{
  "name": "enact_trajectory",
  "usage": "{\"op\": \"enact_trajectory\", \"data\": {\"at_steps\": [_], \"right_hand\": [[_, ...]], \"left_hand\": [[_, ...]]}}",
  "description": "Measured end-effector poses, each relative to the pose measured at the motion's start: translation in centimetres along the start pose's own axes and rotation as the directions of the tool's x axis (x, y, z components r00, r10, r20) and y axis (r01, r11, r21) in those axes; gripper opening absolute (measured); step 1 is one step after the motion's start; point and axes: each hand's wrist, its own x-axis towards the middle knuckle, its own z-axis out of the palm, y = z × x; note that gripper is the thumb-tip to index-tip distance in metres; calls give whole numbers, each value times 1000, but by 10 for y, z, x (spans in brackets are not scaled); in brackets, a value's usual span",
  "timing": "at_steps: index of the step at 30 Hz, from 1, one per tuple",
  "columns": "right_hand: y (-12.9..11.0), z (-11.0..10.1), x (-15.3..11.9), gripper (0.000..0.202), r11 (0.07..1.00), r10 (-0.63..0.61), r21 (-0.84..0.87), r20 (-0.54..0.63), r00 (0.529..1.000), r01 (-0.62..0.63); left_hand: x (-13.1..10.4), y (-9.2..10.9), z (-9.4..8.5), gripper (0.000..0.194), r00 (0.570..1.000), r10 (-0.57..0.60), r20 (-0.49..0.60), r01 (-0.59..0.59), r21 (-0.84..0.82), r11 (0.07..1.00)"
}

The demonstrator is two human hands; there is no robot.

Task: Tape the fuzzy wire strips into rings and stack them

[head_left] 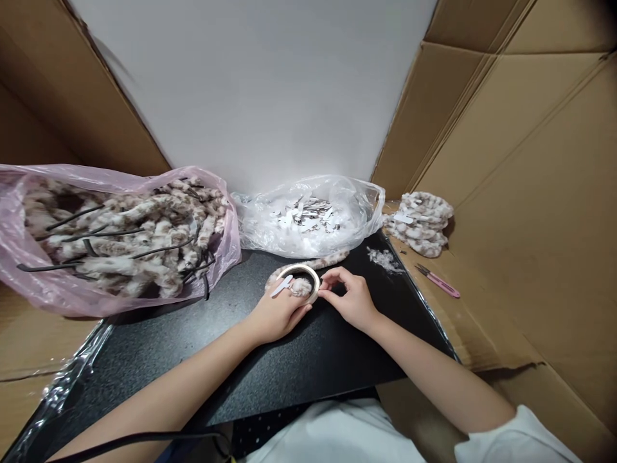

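My left hand (277,315) is closed around a roll of pale tape (317,286), held tilted above the black tabletop. Beside the roll, a small white tag (282,286) lies over the same hand's fingers. A brown-and-white fluffy strip (328,260) curves behind the roll, and a fluffy tuft (301,287) shows through its ring. At the roll's right rim, my right hand (354,299) pinches with thumb and forefinger; whether a loose tape end is between them is too small to tell.
A pink plastic bag (231,225) of fluffy strips with black stems stands left. Behind the hands lies a clear bag (260,235) of white-tagged clips. To the right are stacked fluffy pieces (424,222), loose fluff (385,260) and pink-handled snips (443,284). Cardboard walls (540,193) flank the table (207,360).
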Motion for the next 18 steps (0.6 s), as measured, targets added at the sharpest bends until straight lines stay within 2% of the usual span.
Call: {"op": "enact_trajectory", "data": {"at_steps": [5, 10, 18], "right_hand": [[2, 1, 0, 18, 999, -51, -2, 89, 995, 51], [1, -2, 3, 36, 998, -64, 2, 23, 998, 64], [-2, -1, 1, 28, 999, -29, -36, -45, 999, 27]], "left_hand": [[0, -1, 0, 34, 999, -50, 17, 50, 23, 999], [3, 3, -5, 33, 1000, -13, -16, 13, 27, 1000], [2, 1, -4, 34, 1000, -30, -8, 30, 11, 999]]}}
